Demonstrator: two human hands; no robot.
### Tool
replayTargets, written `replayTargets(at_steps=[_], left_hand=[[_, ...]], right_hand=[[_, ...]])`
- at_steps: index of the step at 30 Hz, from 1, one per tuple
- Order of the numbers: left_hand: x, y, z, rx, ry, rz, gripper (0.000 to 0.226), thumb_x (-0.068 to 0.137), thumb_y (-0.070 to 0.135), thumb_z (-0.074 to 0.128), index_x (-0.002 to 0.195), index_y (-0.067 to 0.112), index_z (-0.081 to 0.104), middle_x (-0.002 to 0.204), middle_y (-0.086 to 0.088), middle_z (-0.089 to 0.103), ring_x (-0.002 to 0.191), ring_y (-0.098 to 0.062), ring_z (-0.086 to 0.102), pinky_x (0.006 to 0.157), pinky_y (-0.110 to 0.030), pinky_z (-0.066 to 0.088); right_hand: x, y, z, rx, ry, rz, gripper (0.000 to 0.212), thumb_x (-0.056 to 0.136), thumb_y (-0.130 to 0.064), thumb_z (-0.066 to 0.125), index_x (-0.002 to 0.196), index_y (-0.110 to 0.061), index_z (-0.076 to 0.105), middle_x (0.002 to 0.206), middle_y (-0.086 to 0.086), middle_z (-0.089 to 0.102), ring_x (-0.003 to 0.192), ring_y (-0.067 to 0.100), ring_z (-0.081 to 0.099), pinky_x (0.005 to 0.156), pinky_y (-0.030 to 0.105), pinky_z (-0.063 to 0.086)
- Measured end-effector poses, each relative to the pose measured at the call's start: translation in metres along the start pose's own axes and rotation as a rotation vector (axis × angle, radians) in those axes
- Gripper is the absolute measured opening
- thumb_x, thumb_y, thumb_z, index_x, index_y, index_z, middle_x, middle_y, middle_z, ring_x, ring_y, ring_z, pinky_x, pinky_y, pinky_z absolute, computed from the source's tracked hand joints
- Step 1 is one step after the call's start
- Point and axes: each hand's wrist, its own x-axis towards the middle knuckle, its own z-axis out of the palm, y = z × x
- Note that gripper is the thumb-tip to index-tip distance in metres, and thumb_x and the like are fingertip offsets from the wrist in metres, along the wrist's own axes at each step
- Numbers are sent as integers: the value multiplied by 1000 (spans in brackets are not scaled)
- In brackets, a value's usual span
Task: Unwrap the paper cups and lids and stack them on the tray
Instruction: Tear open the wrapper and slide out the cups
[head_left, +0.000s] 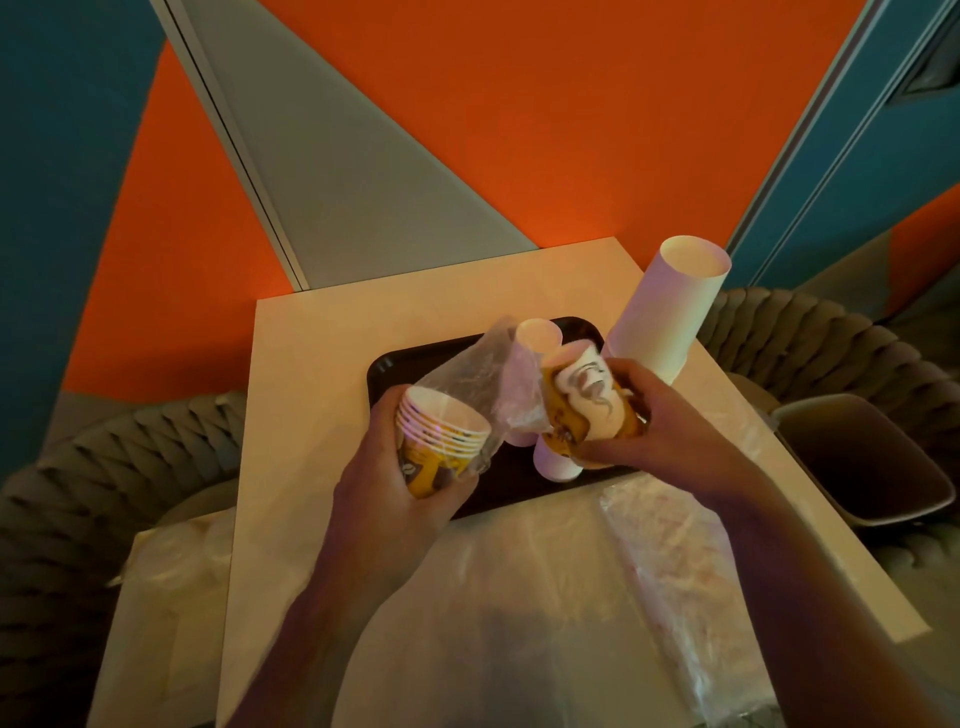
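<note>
Head view, looking down over the table. Left hand (410, 462) is wrapped around a nested stack of printed paper cups (441, 441), rims facing 2 o'clock, with a crumpled clear plastic sleeve (485, 384) trailing off the open end; the wrap is peeled back but not fully off. Right hand (644, 421) clasps a second group of printed cups (587, 400), held over the 3 o'clock half of the black tray (384, 369). Both hands grip firmly, fingers curled around their loads.

Under and behind the right-hand cups, plain white cups (537, 338) stand on the tray; count unclear. A tall white cup stack (670, 306) leans at 1 o'clock, just off the tray edge. More clear wrapping (665, 556) lies on the table (311, 364) at 5 o'clock. At 8 o'clock, a wrapped pack, possibly lids (176, 551); cannot confirm.

Judgement: task is partway. Some cups unwrapped and on the tray; held stacks not yet placed, sleeve not yet discarded, lids apparently untouched.
</note>
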Motion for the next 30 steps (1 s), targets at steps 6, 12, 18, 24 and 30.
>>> replayTargets(at_steps=[6, 12, 18, 24, 30], left_hand=[[-1, -5, -1, 14, -2, -25, 88, 73, 35, 88, 141, 43, 33, 119, 38, 50, 110, 12, 54, 78, -12, 53], [-3, -4, 1, -7, -4, -23, 87, 73, 34, 88, 138, 48, 31, 118, 40, 48, 111, 17, 50, 75, -3, 49], [-5, -2, 2, -23, -17, -27, 84, 73, 40, 86, 131, 58, 28, 117, 42, 50, 111, 15, 53, 76, -9, 53], [-6, -2, 2, -18, -19, -12, 85, 73, 39, 87, 131, 58, 28, 116, 49, 47, 110, 19, 51, 76, -6, 51], [-6, -3, 0, 6, -18, -2, 85, 73, 38, 87, 131, 58, 28, 117, 44, 50, 109, 17, 53, 76, -12, 54]], right_hand=[[3, -5, -6, -18, 321, -131, 85, 64, -22, 95, 130, -37, 43, 110, -24, 64, 104, -6, 63, 80, 20, 52], [8, -7, 5, -270, 390, -255, 84, 68, -24, 93, 124, -41, 32, 118, -18, 54, 102, 5, 61, 76, 25, 54], [21, 5, 14, -513, 414, -258, 66, 73, -24, 90, 118, -26, 42, 129, -3, 58, 104, 23, 60, 72, 37, 51], [27, 10, 18, -543, 384, -241, 64, 73, -26, 90, 118, -23, 44, 129, -3, 58, 100, 19, 58, 71, 34, 48], [29, 14, 22, -561, 369, -215, 64, 73, -18, 90, 121, -15, 48, 130, -1, 52, 108, 23, 57, 79, 35, 53]])
